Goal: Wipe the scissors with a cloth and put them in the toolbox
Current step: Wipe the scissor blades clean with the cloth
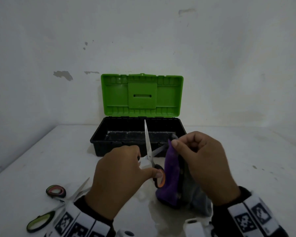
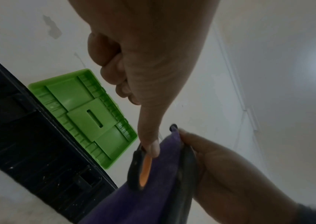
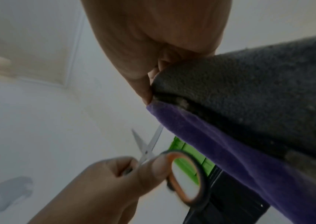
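Note:
My left hand (image 1: 126, 168) grips a pair of scissors (image 1: 149, 151) by its black and orange handles (image 1: 160, 177), blades spread apart, one pointing up over the toolbox. My right hand (image 1: 200, 159) pinches a purple and grey cloth (image 1: 173, 177) near the tip of the other blade, the cloth hanging down to the table. The toolbox (image 1: 99, 144) stands behind, black tray with its green lid (image 1: 142, 94) raised. In the left wrist view my thumb (image 2: 151, 145) presses the orange handle (image 2: 145, 171) against the cloth (image 2: 153, 189). The right wrist view shows the cloth (image 3: 230, 121) and the scissors (image 3: 147, 145).
A second pair of scissors (image 1: 58, 202) with green and pink handles lies blades apart at the near left of the white table (image 1: 32, 159). A white wall rises right behind the toolbox.

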### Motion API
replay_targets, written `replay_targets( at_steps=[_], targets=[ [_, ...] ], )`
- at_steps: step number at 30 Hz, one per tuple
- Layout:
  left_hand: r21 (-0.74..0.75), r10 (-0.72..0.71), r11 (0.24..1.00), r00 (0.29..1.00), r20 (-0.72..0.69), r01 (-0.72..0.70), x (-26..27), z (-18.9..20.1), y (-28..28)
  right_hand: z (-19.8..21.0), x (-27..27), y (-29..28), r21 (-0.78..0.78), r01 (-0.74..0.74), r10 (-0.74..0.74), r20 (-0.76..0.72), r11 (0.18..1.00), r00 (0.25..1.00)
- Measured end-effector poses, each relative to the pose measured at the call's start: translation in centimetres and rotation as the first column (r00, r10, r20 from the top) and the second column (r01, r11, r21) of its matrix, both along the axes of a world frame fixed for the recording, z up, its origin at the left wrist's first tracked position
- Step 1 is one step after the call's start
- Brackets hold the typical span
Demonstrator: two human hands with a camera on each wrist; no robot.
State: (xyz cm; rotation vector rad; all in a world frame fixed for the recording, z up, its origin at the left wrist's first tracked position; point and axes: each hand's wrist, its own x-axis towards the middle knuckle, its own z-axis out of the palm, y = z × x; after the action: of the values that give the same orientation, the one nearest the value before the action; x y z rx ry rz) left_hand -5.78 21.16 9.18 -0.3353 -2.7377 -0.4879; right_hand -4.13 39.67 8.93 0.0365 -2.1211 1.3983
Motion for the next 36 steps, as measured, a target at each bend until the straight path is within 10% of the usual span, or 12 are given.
replay_targets(
  at_steps=[19,36],
  targets=[
    [0.010,-0.032,0.999,0.991,-0.131,0.034,-0.4,-1.6,0.5,-2.1,-0.4,-2.8,0.167,0.107,-0.090,-0.106,0.980,0.990],
    [-0.009,-0.102,0.995,0.979,-0.178,0.102,-0.3,-1.7,0.3,-2.4,-0.8,-1.3,-0.066,0.132,-0.135,-0.048,0.989,0.990]
  ],
)
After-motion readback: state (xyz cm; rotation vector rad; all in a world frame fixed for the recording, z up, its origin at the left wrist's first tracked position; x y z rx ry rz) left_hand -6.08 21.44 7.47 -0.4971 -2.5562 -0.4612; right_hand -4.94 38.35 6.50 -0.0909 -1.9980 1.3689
